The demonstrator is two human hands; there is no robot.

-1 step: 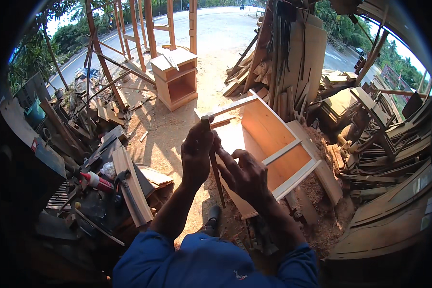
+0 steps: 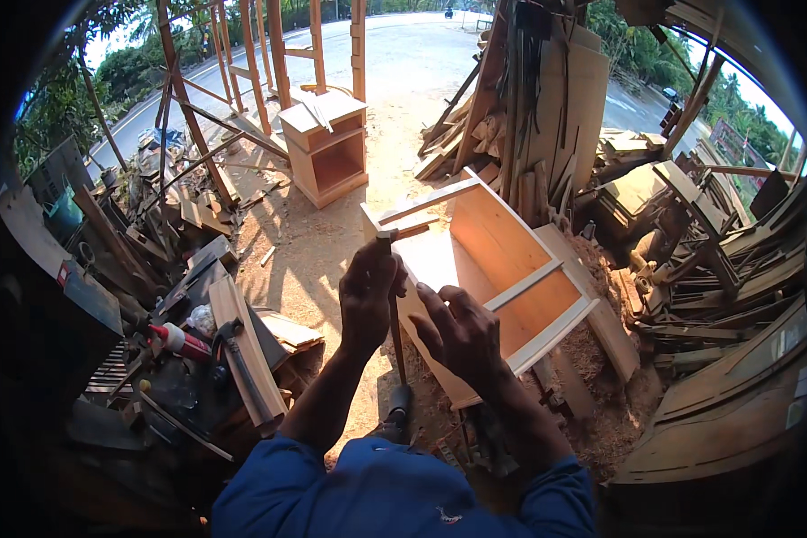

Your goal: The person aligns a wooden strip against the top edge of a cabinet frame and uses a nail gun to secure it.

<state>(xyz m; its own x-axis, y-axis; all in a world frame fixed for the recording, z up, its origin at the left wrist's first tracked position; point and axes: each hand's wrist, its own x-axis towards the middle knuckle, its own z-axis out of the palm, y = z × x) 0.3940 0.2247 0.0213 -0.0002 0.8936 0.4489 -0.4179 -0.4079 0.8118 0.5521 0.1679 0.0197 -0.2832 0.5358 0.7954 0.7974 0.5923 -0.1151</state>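
The left hand [image 2: 368, 291] grips a thin wooden strip [image 2: 397, 345], short end above, long part below. Beside it, the right hand [image 2: 463, 332] bends; I can't tell its hold.

A thin, straight, dark-brown stick [image 2: 397, 336] is gripped in the left hand [image 2: 368, 287], its upper part wrapped by the closed fingers. Only a short end is left showing above the fist, where a paler, greyish tip is caught by the light. Below the fist, a longer, narrow length is seen, slanted slightly to the right toward its lower end. The middle is hidden by the hand. The stick is held near the right hand [image 2: 462, 327], though whether it is touched by those fingers cannot be made out, nor can its exact lean toward or away from the body.
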